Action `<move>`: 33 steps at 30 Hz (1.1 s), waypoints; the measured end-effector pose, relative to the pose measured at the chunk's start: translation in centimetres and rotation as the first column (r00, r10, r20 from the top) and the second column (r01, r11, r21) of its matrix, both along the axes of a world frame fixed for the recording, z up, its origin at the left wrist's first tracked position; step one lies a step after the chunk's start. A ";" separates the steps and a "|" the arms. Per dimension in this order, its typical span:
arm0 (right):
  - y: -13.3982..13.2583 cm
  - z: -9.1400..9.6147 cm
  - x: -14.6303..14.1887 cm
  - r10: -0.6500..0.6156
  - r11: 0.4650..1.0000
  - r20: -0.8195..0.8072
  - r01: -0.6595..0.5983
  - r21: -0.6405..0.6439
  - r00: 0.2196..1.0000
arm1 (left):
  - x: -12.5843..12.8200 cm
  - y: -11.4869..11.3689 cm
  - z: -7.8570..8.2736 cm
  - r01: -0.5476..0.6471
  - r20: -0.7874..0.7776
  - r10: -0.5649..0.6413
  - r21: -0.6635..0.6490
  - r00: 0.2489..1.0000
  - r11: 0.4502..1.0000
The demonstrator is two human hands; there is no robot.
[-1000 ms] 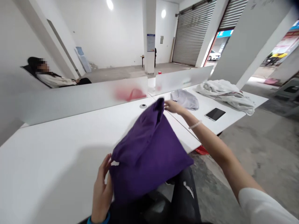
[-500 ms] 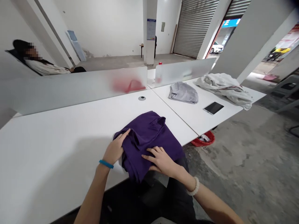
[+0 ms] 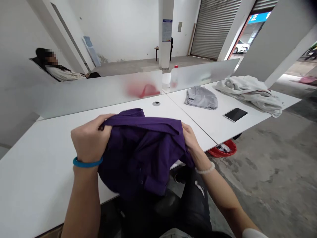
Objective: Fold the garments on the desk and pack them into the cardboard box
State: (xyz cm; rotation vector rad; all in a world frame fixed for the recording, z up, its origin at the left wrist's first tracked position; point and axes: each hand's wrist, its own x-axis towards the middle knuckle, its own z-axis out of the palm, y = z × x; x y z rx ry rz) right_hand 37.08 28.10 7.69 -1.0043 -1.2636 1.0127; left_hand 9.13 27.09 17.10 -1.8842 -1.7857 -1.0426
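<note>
A dark purple garment is stretched between my two hands above the near edge of the white table, with its lower part hanging toward my lap. My left hand, with a blue band at the wrist, is closed round the garment's upper left end. On the other side my right hand, wearing a pale beaded bracelet, grips the upper right end; its fingertips are partly hidden behind the cloth. A flat band of the fabric runs taut between the hands. What kind of garment it is, I cannot tell.
To the right lie a folded grey garment, a tablet-like device and a heap of white cloth. A frosted divider runs along the back. Beyond it a person reclines. A red-lined bin stands below the table.
Both hands, earlier spread flat on the purple garment on the table, now grip it and hold it raised and pulled apart. My left hand has moved left and up. The view has shifted slightly.
</note>
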 end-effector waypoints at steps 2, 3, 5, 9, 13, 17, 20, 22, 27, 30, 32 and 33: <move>3.1 -0.1 -0.3 -0.015 1.000 -0.052 0.014 -0.025 0.999 | -0.8 1.6 0.6 -0.010 -0.001 0.010 -0.098 1.000 0.995; 4.6 -0.3 -0.2 -0.056 0.998 -0.037 0.055 -0.033 0.998 | -1.3 2.3 0.5 -0.011 -0.021 0.008 -0.166 1.000 0.986; 7.0 -0.9 0.3 -0.195 0.980 0.067 0.196 -0.021 0.979 | -2.2 2.8 -0.4 -0.007 -0.066 -0.010 -0.252 0.998 0.968; 6.3 -1.4 1.4 -0.320 0.947 0.342 0.285 0.150 0.883 | -2.3 -0.4 -5.0 0.146 0.070 -0.129 -0.395 0.989 0.907; 1.0 -1.5 0.7 0.095 0.940 0.657 -0.284 0.187 0.748 | 0.1 -5.1 -11.3 0.357 0.211 -0.287 -0.571 0.934 0.739; -1.7 -3.9 -0.5 0.245 0.830 0.899 -0.558 -0.001 0.364 | 1.6 -7.0 -15.5 0.183 0.033 -0.194 -0.514 0.981 0.838; -1.6 -5.9 -0.9 0.180 0.860 0.937 -0.511 -0.002 0.299 | 1.0 -6.7 -16.3 0.056 -0.065 -0.113 -0.570 0.991 0.819; -1.5 -6.3 -1.0 0.138 0.892 0.906 -0.448 0.061 0.399 | 0.1 -6.4 -15.9 0.071 -0.053 -0.134 -0.632 0.990 0.772; -5.3 -5.4 -0.6 -0.058 0.984 0.640 -0.063 0.164 0.766 | -2.1 -5.3 -12.5 0.152 0.009 -0.197 -0.672 0.980 0.724; -10.0 -7.0 -0.6 -0.253 0.967 0.338 0.246 0.063 0.907 | -2.3 -2.7 -10.3 0.243 -0.014 -0.308 -0.578 0.951 0.779; -13.0 -9.7 -1.5 -0.342 0.925 0.086 0.351 -0.147 0.936 | -1.3 0.1 -9.3 0.412 -0.024 -0.511 -0.559 0.859 0.720; -14.3 -11.3 -2.3 -0.340 0.908 -0.012 0.325 -0.264 0.940 | -0.3 1.6 -8.9 0.487 -0.032 -0.610 -0.569 0.792 0.663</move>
